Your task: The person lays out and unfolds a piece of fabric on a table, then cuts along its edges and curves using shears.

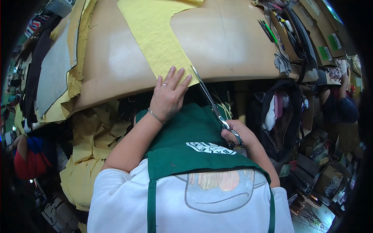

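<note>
On my feed, the yellow sheet point(155, 42) lies at 12 o'clock, near corner at the front edge of the table point(229, 42). The left hand point(168, 97) rests on it, fingers extended, slightly parted, gripping nothing. The right hand point(240, 134) is closed around the scissors point(212, 104), blades toward 11 o'clock at the sheet's right edge. I read tabletop room at 1 o'clock, bounded by the pen box point(288, 48) at 2 o'clock.

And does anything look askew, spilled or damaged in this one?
A heap of crumpled yellow sheets below the tan tabletop, at left, looks odd: jumbled and creased, whereas the long yellow sheet under the left hand lies fairly flat. Possibly just offcuts.
</note>
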The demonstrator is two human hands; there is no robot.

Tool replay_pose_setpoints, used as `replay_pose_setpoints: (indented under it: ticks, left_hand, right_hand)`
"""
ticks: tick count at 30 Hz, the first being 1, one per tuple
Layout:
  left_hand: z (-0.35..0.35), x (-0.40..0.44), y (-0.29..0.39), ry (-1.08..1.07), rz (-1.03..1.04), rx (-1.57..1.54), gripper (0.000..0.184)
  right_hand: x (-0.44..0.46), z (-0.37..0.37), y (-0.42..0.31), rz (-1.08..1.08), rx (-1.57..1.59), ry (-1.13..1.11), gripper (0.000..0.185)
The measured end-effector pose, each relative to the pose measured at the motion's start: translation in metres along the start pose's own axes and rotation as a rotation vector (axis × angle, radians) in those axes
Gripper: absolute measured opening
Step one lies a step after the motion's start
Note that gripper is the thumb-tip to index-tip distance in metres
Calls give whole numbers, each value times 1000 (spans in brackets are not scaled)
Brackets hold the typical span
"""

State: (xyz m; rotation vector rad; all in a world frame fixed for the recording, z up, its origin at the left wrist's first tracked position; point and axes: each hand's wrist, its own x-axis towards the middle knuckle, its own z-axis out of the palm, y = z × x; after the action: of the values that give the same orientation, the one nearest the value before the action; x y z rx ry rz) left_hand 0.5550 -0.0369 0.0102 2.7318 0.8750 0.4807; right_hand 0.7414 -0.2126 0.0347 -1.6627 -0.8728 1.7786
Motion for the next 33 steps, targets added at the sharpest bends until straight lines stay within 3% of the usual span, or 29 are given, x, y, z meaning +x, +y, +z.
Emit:
replay_pose_setpoints:
  ticks: [11, 33]
  left_hand:
    - [-7, -6, 12, -13, 49, -17, 37]
    - [-7, -8, 17, -36, 68, -37, 39]
  right_hand:
    - [3, -7, -10, -27, -22, -82, 57]
    - [2, -1, -7, 0, 8, 23, 56]
